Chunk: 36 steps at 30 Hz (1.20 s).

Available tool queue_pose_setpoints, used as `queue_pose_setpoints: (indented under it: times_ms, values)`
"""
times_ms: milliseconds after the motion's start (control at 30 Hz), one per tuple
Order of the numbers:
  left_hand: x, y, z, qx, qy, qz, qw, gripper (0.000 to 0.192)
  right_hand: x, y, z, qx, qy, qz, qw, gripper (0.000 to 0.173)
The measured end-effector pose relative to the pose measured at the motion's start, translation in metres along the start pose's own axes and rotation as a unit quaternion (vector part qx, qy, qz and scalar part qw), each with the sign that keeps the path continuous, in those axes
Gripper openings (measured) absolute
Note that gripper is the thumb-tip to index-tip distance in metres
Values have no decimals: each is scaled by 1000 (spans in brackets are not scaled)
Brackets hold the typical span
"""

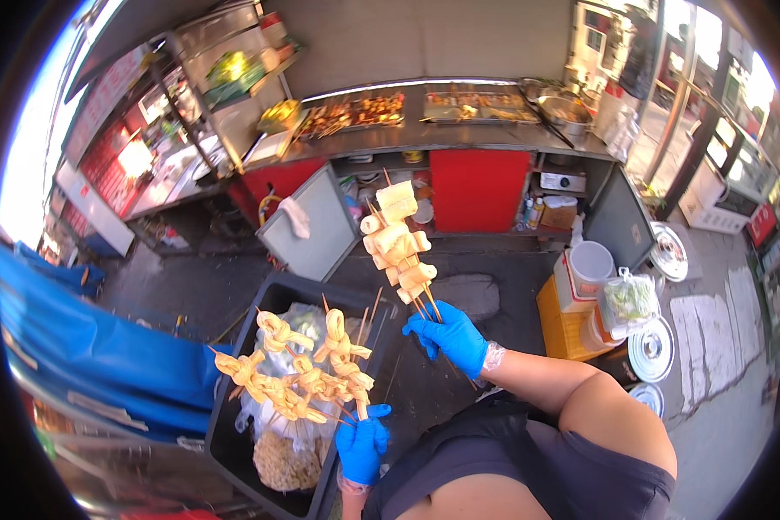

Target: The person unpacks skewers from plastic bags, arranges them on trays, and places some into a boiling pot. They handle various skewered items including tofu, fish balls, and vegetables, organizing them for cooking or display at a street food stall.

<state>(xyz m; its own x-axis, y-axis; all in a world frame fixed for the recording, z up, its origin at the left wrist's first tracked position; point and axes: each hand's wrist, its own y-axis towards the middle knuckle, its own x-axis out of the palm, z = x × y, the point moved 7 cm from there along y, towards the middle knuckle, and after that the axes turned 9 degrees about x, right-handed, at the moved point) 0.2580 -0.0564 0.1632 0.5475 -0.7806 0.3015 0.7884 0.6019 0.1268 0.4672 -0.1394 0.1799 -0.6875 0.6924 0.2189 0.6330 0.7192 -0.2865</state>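
My right hand (452,335), in a blue glove, grips a bunch of wooden skewers by their lower ends. Pale rolled pieces of food (396,240), perhaps tofu skin, are threaded on them, and the bunch points away from me. Lower left, my gloved left hand (362,442) is closed around several more skewers. These carry knotted tan strips (299,377), fanned out above a black plastic crate (218,422). Inside the crate are clear plastic bags (305,325), partly hidden by the knotted skewers, and a bag of pale brown food (286,461).
Ahead runs a metal counter (364,140) with trays of skewers (380,109) and a metal pot (564,114). A grey cabinet door (312,224) swings out over the floor. To the right stand white buckets (590,261) and lidded pots (651,349); a blue tarp (104,344) lies left.
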Motion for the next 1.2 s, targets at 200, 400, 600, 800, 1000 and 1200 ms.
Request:
queue_pose_setpoints:
  times_ms: [200,400,600,800,1000,1200]
  values:
    - [136,98,-76,-94,-15,-104,990,29,-160,3,-21,-37,113,156,981,14]
    - [263,199,-156,-135,-29,-123,983,32,-320,15,-19,-20,134,236,962,13]
    - [357,291,-196,-164,-47,-123,978,32,-416,57,-27,-3,147,148,978,20]
    - [387,402,-228,-139,38,-103,984,31,-496,135,-46,14,195,224,955,15]
    - [429,559,-264,-62,102,-175,977,29,-603,231,-102,-39,149,343,927,13]
    - [557,682,-302,-138,-14,-299,944,26,-657,320,-189,-96,183,417,885,15]
